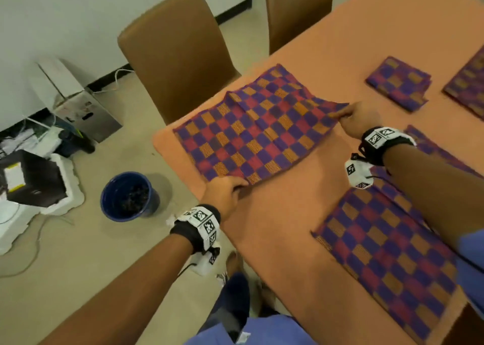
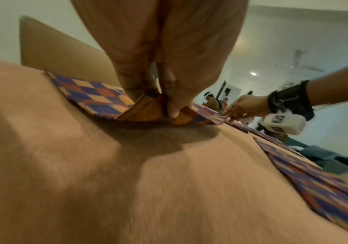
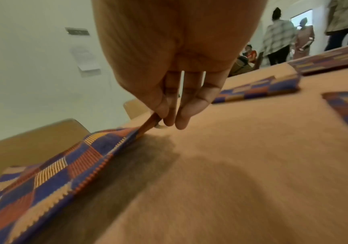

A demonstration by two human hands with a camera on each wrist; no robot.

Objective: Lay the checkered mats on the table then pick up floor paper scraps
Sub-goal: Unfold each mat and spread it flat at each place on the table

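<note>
Checkered mat (image 1: 258,124) pinched by left hand (image 1: 224,194), right hand (image 1: 360,120)

Two brown chairs: nearer chair (image 1: 180,56) tucked at the table's left edge, second chair (image 1: 296,12) further along. Dark blue bucket (image 1: 129,195) on the floor below me. Cardboard box (image 1: 86,109) against the wall, black box (image 1: 34,179) on white foam beside tangled cables. People (image 3: 279,36) standing across the room.
</note>
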